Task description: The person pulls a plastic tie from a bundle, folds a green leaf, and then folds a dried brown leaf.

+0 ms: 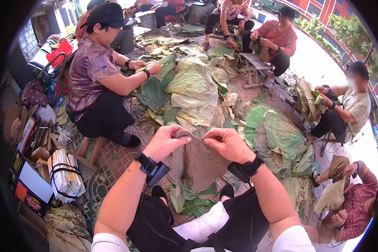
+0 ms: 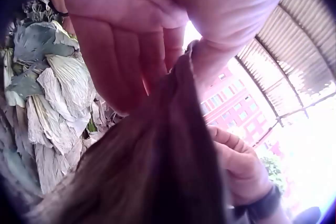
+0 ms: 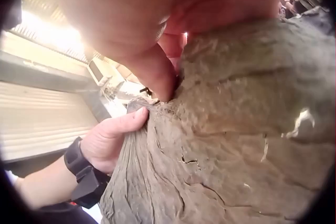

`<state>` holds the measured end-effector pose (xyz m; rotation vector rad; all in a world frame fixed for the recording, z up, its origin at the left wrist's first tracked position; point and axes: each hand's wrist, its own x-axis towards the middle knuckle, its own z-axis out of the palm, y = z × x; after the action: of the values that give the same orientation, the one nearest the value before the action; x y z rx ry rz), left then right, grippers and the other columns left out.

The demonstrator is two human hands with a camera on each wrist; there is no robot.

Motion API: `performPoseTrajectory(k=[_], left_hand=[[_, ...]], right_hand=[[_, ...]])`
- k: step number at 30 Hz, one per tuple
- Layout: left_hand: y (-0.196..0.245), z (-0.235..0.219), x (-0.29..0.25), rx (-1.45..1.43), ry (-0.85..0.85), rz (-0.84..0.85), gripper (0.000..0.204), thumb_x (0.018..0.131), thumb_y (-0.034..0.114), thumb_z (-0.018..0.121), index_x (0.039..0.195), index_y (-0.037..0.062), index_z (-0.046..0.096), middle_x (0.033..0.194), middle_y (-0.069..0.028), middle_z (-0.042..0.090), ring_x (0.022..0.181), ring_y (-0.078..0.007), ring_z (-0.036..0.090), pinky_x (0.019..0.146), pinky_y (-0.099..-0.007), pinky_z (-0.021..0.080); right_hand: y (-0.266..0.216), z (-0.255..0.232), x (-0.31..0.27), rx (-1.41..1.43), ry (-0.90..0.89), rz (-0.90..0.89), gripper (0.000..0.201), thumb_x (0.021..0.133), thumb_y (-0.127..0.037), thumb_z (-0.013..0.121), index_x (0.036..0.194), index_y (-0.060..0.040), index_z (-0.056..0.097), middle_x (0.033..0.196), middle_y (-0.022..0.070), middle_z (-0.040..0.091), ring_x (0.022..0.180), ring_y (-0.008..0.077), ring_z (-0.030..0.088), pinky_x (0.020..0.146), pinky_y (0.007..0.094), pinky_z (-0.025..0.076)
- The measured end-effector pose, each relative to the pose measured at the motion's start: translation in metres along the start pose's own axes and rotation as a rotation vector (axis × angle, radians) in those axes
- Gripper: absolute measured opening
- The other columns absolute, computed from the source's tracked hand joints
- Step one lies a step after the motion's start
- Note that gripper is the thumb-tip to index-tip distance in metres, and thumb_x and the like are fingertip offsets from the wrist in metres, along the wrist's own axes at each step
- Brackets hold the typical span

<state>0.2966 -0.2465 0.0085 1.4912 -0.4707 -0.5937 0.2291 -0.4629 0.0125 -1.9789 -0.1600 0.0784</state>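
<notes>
A dried brown lotus leaf hangs between my two hands, above my lap and the leaf scraps on the ground. My left hand pinches its upper edge between thumb and fingers. On the other side my right hand grips the same edge, a short gap away. In the right wrist view the leaf is wrinkled, with several small tears and holes letting light through. The left wrist view shows the leaf's edge drawn up to a peak at the left hand's thumb and fingers.
A large heap of dried lotus leaves lies ahead; greener leaves are piled at right. Green scraps lie between my feet. Several people sit around with leaves. At left are a wooden stool and a strapped paper bundle.
</notes>
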Motion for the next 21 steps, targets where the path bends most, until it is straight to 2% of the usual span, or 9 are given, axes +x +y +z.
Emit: performPoseTrajectory(k=[1,3,6,8,15,19,21], left_hand=[[0.001,0.0,0.0,0.002,0.0,0.0,0.015,0.081,0.01,0.069,0.094,0.0038,0.065,0.083,0.0042,0.062,0.076,-0.0022,0.053,0.07,-0.021,0.045],[0.007,0.002,-0.001,-0.051,-0.011,-0.027,0.014,0.082,0.009,0.068,0.095,0.0031,0.065,0.085,0.0034,0.062,0.077,-0.0028,0.053,0.072,-0.0207,0.044],[-0.001,0.006,0.0,-0.034,-0.063,-0.071,0.014,0.081,0.011,0.069,0.093,0.0031,0.066,0.083,0.0029,0.063,0.078,-0.004,0.053,0.073,-0.022,0.044],[-0.004,0.007,0.001,0.061,-0.059,-0.094,0.015,0.081,0.014,0.07,0.09,0.0033,0.067,0.081,0.0026,0.063,0.077,-0.0046,0.053,0.072,-0.0225,0.043],[-0.003,0.014,0.002,-0.02,-0.045,-0.051,0.014,0.08,0.013,0.071,0.089,0.0035,0.066,0.078,0.0042,0.061,0.074,-0.0037,0.051,0.069,-0.0212,0.042],[-0.004,0.013,0.003,0.132,-0.029,-0.025,0.011,0.079,0.011,0.07,0.086,0.0043,0.066,0.074,0.0042,0.06,0.069,-0.0037,0.051,0.066,-0.0218,0.043],[-0.007,0.015,0.003,0.195,-0.022,-0.002,0.01,0.077,0.011,0.069,0.085,0.0048,0.066,0.073,0.0031,0.061,0.067,-0.0044,0.051,0.065,-0.0231,0.044]], right_hand=[[0.001,-0.001,0.0,0.001,0.0,-0.001,0.013,0.084,-0.012,0.062,0.091,-0.0017,0.065,0.073,0.0045,0.064,0.068,0.0097,0.059,0.065,0.0247,0.047],[0.004,-0.003,0.001,0.183,-0.074,0.033,0.015,0.085,-0.012,0.062,0.093,0.0005,0.065,0.075,0.0014,0.063,0.071,0.0059,0.055,0.067,0.0229,0.047],[-0.001,0.002,0.0,0.254,-0.135,0.069,0.018,0.086,-0.013,0.062,0.095,0.0014,0.064,0.077,0.0001,0.063,0.072,0.0056,0.055,0.068,0.0233,0.047],[0.003,0.005,0.001,0.216,-0.134,0.054,0.017,0.086,-0.013,0.062,0.095,0.0012,0.064,0.076,0.0001,0.063,0.072,0.0053,0.055,0.068,0.0233,0.047],[0.001,0.004,0.003,0.168,-0.11,0.084,0.017,0.085,-0.014,0.061,0.093,0.0009,0.066,0.077,0.0007,0.064,0.071,0.0052,0.054,0.066,0.0231,0.046],[-0.003,0.003,0.004,0.205,-0.146,0.108,0.018,0.087,-0.013,0.06,0.094,0.0022,0.065,0.078,-0.0029,0.06,0.072,0.0034,0.052,0.066,0.0204,0.044],[-0.003,0.005,0.005,0.126,-0.128,0.12,0.017,0.086,-0.013,0.06,0.091,0.0026,0.065,0.074,-0.0041,0.059,0.068,0.0029,0.05,0.063,0.0202,0.043]])
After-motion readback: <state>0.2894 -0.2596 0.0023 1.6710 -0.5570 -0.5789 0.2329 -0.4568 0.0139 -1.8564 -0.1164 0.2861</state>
